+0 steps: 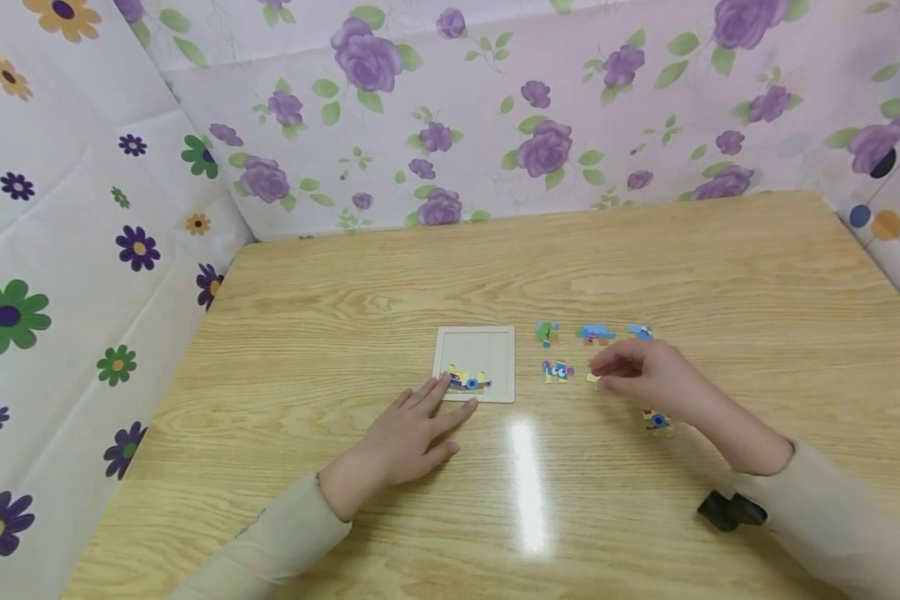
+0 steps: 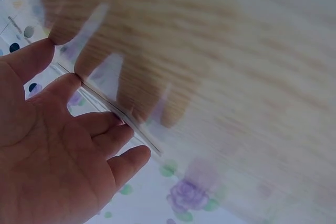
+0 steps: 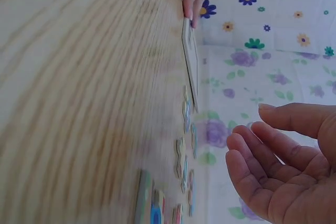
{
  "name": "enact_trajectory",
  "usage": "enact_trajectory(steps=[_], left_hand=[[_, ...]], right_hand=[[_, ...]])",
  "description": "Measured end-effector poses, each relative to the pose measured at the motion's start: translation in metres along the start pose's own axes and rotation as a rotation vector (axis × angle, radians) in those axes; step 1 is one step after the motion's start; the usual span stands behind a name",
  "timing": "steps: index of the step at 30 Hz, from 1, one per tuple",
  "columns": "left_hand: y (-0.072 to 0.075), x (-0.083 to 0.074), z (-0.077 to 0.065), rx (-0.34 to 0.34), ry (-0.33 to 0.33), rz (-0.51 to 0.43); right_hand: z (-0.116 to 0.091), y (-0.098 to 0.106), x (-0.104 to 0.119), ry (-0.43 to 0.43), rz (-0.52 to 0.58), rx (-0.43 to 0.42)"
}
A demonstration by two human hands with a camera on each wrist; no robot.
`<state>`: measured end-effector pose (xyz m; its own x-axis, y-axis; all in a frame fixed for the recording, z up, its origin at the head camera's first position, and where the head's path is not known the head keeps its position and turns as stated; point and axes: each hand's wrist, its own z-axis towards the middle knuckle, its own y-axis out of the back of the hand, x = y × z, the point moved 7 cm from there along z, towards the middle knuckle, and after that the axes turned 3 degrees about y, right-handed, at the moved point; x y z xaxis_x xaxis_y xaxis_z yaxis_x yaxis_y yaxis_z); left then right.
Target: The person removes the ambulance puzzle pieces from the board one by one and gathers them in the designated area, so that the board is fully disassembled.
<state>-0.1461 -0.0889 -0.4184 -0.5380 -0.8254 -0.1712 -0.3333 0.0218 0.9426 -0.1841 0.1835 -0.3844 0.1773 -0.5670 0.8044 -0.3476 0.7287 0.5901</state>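
Observation:
A square white puzzle tray lies on the table, with yellow-and-blue puzzle pieces along its lower edge. My left hand rests at the tray's near left corner, fingers spread and fairly straight, fingertips at the frame. Over the loose pieces to the right of the tray hovers my right hand. Its thumb and fingers stand apart with nothing between them in the right wrist view. Just beyond its fingertips is a yellow puzzle piece, partly hidden. Left of that lies a puzzle piece with cartoon eyes.
Farther back lie a green tree puzzle piece, a blue puzzle piece and another blue one. A wheel puzzle piece is below my right wrist. A black object shows at the right sleeve. Flowered sheets border the table.

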Motion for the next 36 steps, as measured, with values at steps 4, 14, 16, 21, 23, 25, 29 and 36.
enact_trajectory(steps=[4,14,16,21,23,25,29,36], left_hand=[[0.001,-0.001,0.0,0.003,0.0,0.0],[0.003,-0.002,0.0,0.007,-0.001,-0.002],[0.003,-0.002,0.0,0.01,0.003,0.003],[0.002,-0.001,0.001,0.021,0.013,0.001],[0.002,-0.001,0.001,0.026,0.017,-0.005],[0.002,-0.001,0.001,0.029,0.02,-0.008],[0.002,-0.001,0.001,0.031,0.027,-0.009],[0.001,0.0,0.001,0.031,0.027,-0.014]], right_hand=[[0.007,-0.008,0.009,0.048,0.025,-0.001],[0.027,-0.041,0.028,0.143,0.042,0.061],[0.031,-0.047,0.03,0.139,0.04,0.071],[0.041,-0.063,0.034,0.158,0.044,0.085],[0.044,-0.068,0.036,0.155,0.049,0.09],[0.048,-0.073,0.036,0.137,0.054,0.098],[0.055,-0.083,0.04,0.117,0.064,0.119],[0.065,-0.098,0.048,0.119,0.017,0.167]])
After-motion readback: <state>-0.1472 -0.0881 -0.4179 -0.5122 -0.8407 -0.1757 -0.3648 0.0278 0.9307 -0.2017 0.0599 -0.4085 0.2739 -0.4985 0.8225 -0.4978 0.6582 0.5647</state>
